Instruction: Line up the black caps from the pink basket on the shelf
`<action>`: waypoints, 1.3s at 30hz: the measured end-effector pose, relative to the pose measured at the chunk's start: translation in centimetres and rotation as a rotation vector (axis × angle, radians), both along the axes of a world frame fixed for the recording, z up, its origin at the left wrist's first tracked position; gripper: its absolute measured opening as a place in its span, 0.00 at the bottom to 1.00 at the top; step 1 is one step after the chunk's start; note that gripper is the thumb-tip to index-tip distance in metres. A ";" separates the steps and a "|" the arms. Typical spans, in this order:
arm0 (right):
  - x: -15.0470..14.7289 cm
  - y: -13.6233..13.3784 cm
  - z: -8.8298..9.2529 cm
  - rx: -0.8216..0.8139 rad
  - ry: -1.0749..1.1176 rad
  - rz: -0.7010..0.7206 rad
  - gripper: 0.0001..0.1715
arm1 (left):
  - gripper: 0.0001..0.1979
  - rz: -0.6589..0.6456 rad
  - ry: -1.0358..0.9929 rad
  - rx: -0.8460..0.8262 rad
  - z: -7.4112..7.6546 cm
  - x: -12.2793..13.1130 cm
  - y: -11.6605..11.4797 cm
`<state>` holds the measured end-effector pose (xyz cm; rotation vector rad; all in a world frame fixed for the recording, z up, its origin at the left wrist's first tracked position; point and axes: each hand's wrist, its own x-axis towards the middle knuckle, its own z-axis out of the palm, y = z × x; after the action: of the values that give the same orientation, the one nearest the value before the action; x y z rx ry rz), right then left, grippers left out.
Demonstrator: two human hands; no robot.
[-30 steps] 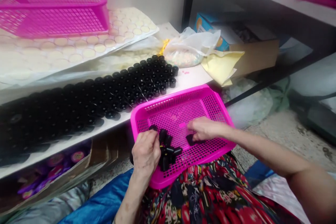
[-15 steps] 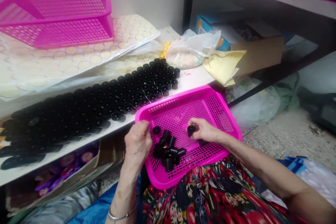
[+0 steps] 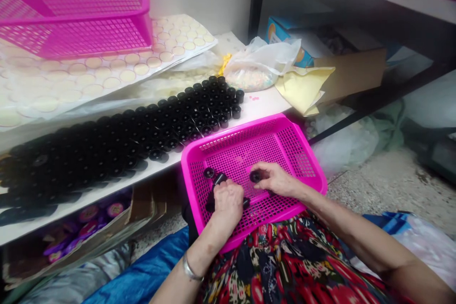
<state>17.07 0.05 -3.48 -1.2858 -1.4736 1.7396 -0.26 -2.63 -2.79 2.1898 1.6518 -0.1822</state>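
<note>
A pink mesh basket point(image 3: 306, 166) rests on the lap, with small black cylindrical pieces inside. My right hand point(image 3: 280, 179), over the middle of the basket, pinches one black cap point(image 3: 255, 176) between thumb and fingers, its round end facing left. Down in the pile of black pieces point(image 3: 211, 203) is my left hand point(image 3: 230, 203), fingers curled; their tips are hidden, so what they hold cannot be seen. A single black piece point(image 3: 209, 172) lies near the basket's left wall. Several rows of black caps point(image 3: 142, 128) stand close together on the white shelf left of the basket.
Behind the rows lie sheets with round cream labels point(image 3: 128, 75), under another pink basket point(image 3: 96, 19). A tied plastic bag point(image 3: 252, 76) and yellow paper point(image 3: 302, 86) sit farther right. An open cardboard box point(image 3: 351, 73) is beyond. Purple-wrapped items point(image 3: 85, 223) fill a box below.
My left hand has moved from the basket's left rim rightward onto the pile. My right hand still has the cap, now turned so its round end shows. The view has shifted slightly.
</note>
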 end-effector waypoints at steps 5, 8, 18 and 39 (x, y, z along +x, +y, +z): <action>0.1 -0.1 1.2 0.175 -0.049 -0.025 0.16 | 0.10 0.356 -0.594 -0.265 0.2 -1.9 0.9; 0.1 -0.2 2.2 0.277 -0.092 -0.008 0.15 | 0.17 0.511 -1.103 -0.441 1.1 -2.6 0.9; -0.6 -0.1 2.9 0.014 0.184 -0.102 0.23 | 0.12 0.713 -1.652 -0.731 3.0 -2.9 0.9; 4.6 0.7 1.8 0.182 -0.526 0.171 0.11 | 0.18 0.495 -1.014 -0.267 1.0 -4.5 0.4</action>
<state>21.68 0.78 -1.68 -1.6365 -2.0316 1.3778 -4.79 -2.26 -1.76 1.2315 1.3529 0.6865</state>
